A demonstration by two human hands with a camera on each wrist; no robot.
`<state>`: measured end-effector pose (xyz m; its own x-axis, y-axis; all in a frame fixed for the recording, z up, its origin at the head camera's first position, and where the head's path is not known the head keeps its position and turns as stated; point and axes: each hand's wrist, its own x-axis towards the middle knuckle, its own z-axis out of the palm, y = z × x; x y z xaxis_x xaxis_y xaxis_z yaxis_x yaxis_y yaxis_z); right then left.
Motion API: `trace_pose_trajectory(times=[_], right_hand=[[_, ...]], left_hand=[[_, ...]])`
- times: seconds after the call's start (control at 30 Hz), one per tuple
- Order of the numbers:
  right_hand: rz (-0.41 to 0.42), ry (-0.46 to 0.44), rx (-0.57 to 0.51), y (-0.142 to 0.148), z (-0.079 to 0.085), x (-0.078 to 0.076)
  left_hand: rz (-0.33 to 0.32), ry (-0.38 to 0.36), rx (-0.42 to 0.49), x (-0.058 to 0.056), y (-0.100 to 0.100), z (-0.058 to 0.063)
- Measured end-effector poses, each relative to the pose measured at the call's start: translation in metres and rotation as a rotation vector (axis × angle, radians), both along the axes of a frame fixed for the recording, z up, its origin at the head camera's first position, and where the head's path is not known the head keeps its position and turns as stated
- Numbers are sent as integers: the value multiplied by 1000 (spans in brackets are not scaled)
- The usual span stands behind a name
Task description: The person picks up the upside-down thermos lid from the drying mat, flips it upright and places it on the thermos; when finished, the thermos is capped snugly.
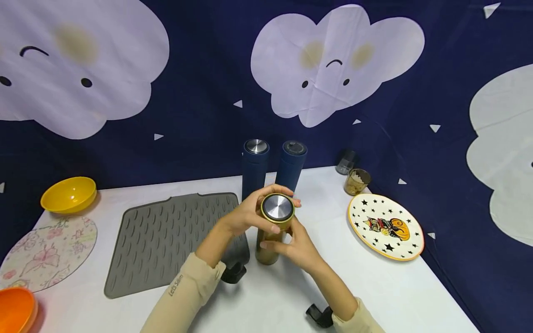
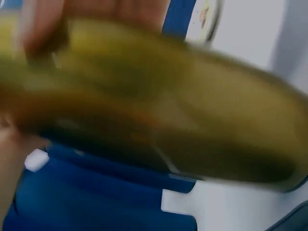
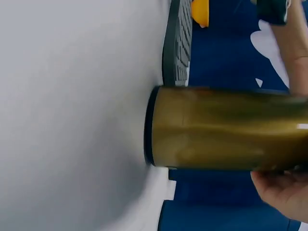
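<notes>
A gold thermos bottle [image 1: 266, 253] with a silver-topped lid [image 1: 278, 206] stands upright at the middle of the white table, its dark base right at the tabletop in the right wrist view. My left hand [image 1: 249, 210] grips it around the top, thumb and fingers curved about the lid. Lower down, my right hand [image 1: 299, 247] holds the body from the right side. The same bottle [image 2: 202, 110] fills the left wrist view, blurred. Just behind it stand two blue thermos bottles, one [image 1: 254, 171] with a shiny lid, the other [image 1: 291, 164] with a darker top.
A grey ridged mat [image 1: 166, 245] lies to the left, beside a floral round placemat [image 1: 50, 249], a yellow bowl [image 1: 68, 196] and an orange bowl [image 1: 16, 310]. At right are a cat-patterned plate [image 1: 385, 226], an amber glass [image 1: 356, 181] and a dark glass [image 1: 345, 162].
</notes>
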<state>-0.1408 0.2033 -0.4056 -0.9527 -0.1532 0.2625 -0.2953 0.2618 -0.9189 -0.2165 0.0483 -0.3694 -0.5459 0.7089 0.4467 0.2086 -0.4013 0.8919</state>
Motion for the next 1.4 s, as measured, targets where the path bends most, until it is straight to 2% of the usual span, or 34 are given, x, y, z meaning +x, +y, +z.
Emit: trace_pose_trajectory(times=[0.03,0.07,0.1,0.13,0.17,0.3,0.33,0.37,0.4,0.43,0.47,0.6,0.67,0.73,0.83,0.97,1.03,1.1,1.2,1.27,1.4], right_hand=[[19,-12,6,1,0,0],[28,-26,13,1,0,0],[29,-36,19,1,0,0],[28,-44,13,2,0,0],[22,-55,0,2,0,0],[2,11,-15,-2,-2,3],[-2,24,-13,-3,-3,3],[-6,37,-7,-3,-3,3],[-9,57,-2,-3,-4,3],[-13,57,-7,-3,-4,3],[-17,47,-7,-3,-4,3],[-4,44,-1,-3,-4,3],[-13,39,14,-5,-4,4],[-31,42,19,-6,-4,5],[-58,66,29,-7,-4,2],[-64,66,19,-7,-6,-5],[-52,50,5,-6,-6,-9],[-81,22,-9,-3,-5,-12],[-194,-14,-56,7,3,-21],[-312,-32,-95,20,13,-34],[-498,11,-138,55,26,-79]], left_hand=[[-99,-39,0,-5,-4,-2],[-147,-50,-4,-7,-7,-4],[-141,-32,-3,-8,-9,-6],[-80,-11,-11,-5,-9,-8],[24,26,-25,0,-7,-9],[523,135,-94,27,6,-10],[614,151,-113,32,10,-9],[666,163,-122,34,12,-8],[665,155,-118,35,13,-6],[637,147,-116,33,13,-5],[567,129,-102,30,12,-4],[187,-4,-64,13,1,-3],[63,-33,-58,6,-1,-3],[6,-26,-64,1,-2,-3],[-42,-7,-61,-6,0,-3],[-37,-26,-77,-11,1,-3],[-4,-40,-97,-11,-2,-4],[58,-44,-111,-8,-9,-4],[179,-16,-98,0,-32,-7],[276,13,-86,7,-52,-10],[420,23,-87,22,-88,-19]])
